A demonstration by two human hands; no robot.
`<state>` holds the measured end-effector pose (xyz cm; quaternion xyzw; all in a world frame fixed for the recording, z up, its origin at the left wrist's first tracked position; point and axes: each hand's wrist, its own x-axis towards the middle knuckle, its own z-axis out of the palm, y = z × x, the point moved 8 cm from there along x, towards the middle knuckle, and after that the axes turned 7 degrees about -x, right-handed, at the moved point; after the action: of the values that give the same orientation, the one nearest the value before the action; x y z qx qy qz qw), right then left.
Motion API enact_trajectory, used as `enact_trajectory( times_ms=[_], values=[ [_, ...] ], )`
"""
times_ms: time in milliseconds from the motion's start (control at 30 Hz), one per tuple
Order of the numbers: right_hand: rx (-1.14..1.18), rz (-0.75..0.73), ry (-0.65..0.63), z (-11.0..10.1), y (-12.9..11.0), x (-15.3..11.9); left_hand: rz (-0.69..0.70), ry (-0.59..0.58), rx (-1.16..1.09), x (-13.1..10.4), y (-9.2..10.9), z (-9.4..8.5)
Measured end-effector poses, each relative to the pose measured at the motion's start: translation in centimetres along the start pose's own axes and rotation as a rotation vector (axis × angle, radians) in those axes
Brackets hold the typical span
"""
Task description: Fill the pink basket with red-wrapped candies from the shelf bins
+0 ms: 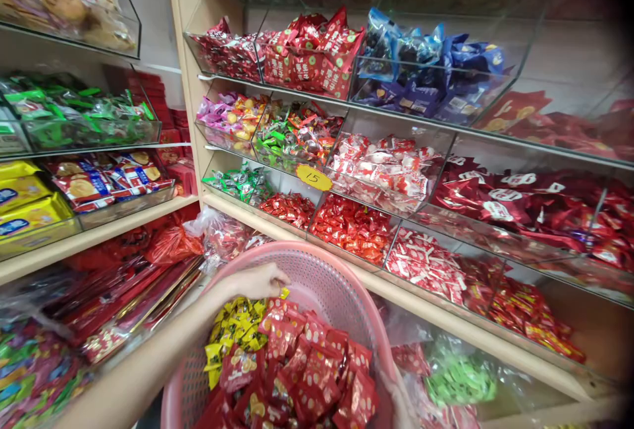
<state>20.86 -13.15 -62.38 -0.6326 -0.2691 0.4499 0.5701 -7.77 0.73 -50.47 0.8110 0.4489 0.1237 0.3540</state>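
Note:
A pink perforated plastic basket (367, 300) stands tilted toward me below the shelves. Inside it lie many red snack packets (317, 363), with small yellow-wrapped candies (238, 327) heaped at the left. My left hand (260, 280) reaches over the basket, its fingers curled and pinched around a small yellow-wrapped candy (284, 293), of which only a corner shows. At the basket's right rim, my right hand (399, 396) grips the side; it is blurred and its fingers are partly hidden.
Clear-fronted shelf bins of wrapped candy rise ahead, including red candies (349, 228) and blue packets (426, 66). A yellow price tag (314, 178) marks one shelf. Left shelves hold yellow packs (30, 201). Bagged green candy (460, 376) lies low at right; red bags (133, 290) lie at left.

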Motion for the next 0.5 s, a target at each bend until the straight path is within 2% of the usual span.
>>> enact_trajectory(
  times_ms=[67, 167, 367, 500],
  values=[
    [-0.004, 0.006, 0.001, 0.0, 0.1, 0.0, 0.012, -0.185, 0.048, 1.9, -0.8, 2.3],
    [0.001, 0.005, 0.001, 0.1, 0.1, 0.1, -0.048, -0.291, 0.032, 2.7, -2.8, 4.1],
    [0.019, 0.005, 0.003, 0.2, 0.1, 0.4, -0.004, -0.248, 0.118, 2.0, -3.1, 5.0],
    [0.033, 0.011, 0.006, 0.2, 0.2, 0.3, -0.021, -0.175, 0.178, 1.6, -3.2, 5.2]
  ],
)
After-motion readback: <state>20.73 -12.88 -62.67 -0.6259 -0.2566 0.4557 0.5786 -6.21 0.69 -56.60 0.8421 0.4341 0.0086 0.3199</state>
